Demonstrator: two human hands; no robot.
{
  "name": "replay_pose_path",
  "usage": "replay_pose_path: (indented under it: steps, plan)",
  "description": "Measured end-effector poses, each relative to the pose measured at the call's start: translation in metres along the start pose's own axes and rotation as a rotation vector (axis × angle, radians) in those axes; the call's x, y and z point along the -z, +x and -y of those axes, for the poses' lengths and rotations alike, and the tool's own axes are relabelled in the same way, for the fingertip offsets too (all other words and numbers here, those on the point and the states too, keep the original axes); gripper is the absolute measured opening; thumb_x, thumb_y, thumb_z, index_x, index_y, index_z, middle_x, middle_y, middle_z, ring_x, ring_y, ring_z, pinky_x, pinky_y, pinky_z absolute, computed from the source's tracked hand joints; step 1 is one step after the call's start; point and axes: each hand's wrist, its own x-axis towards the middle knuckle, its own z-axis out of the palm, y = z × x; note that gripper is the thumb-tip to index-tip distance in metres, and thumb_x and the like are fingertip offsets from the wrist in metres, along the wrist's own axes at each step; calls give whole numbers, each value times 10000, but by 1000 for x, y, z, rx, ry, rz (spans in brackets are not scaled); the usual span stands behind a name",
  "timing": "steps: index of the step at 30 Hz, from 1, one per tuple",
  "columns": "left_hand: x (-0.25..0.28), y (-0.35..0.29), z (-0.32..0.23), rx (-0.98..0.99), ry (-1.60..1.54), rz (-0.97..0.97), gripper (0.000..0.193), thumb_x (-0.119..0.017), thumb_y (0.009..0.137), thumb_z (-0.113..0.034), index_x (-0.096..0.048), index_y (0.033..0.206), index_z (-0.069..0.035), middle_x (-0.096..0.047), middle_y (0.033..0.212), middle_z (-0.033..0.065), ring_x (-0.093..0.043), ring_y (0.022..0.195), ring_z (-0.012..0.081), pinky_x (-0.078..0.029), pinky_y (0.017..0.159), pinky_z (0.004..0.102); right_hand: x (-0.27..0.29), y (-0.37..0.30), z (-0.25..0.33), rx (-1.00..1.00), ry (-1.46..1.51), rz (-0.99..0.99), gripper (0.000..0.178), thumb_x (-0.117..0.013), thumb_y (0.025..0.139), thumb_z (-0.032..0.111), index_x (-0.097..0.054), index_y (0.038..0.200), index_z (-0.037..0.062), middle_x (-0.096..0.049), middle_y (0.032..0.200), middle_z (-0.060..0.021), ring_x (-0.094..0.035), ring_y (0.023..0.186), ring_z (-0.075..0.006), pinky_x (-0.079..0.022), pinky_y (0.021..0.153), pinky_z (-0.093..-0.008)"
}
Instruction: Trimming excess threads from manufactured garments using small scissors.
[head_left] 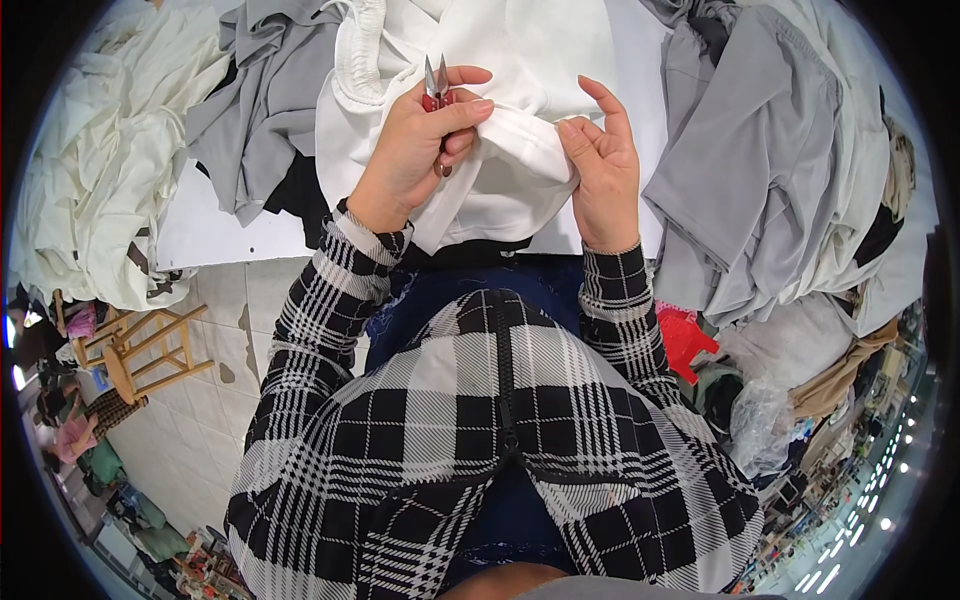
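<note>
A white garment (pixel 545 60) with a gathered elastic waistband (pixel 358 65) lies across the table in front of me. Its hemmed edge is lifted and stretched between my hands. My left hand (pixel 405 140) pinches that hem between thumb and forefinger. In the same palm it keeps a pair of thread snips (pixel 431 100) with red on the handle, blades pointing away from me and slightly apart. My right hand (pixel 607 170) grips the other end of the hem between thumb and a bent finger, with another finger raised. The cloth hides some fingertips.
Grey garments (pixel 750 140) are heaped at the right of the white tabletop (pixel 225 225). On the left lie a grey garment (pixel 265 100) and a cream-white pile (pixel 110 150). A wooden stool (pixel 155 350) is on the floor at left; a red bag (pixel 683 342) and clear plastic (pixel 765 420) sit lower right.
</note>
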Motion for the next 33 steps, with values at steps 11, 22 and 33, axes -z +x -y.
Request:
replay_pose_path:
  steps: [11,22,33]
  plan:
    - [5,4,1,12,40,-49,313,-636,805,-30,-525,1095,9,-442,627,-43,-381,481,27,-270,409,170,-4,2,7,-180,17,100,748,-669,769,-13,-273,1404,10,-653,922,-90,-592,825,-101,-446,757,-213]
    - [3,1,1,-9,52,-37,317,-641,804,-28,-527,1098,14,-484,691,-30,-393,486,21,-286,404,160,-7,2,4,-128,27,65,654,-613,804,2,-322,1389,25,-656,896,-67,-587,804,-82,-445,752,-201]
    - [1,1,7,129,120,38,147,-590,864,-82,-531,984,-19,-483,641,-29,-397,465,21,-272,378,154,-17,-1,4,72,5,37,597,-611,851,52,-346,1387,59,-649,952,-78,-593,889,-101,-446,824,-222]
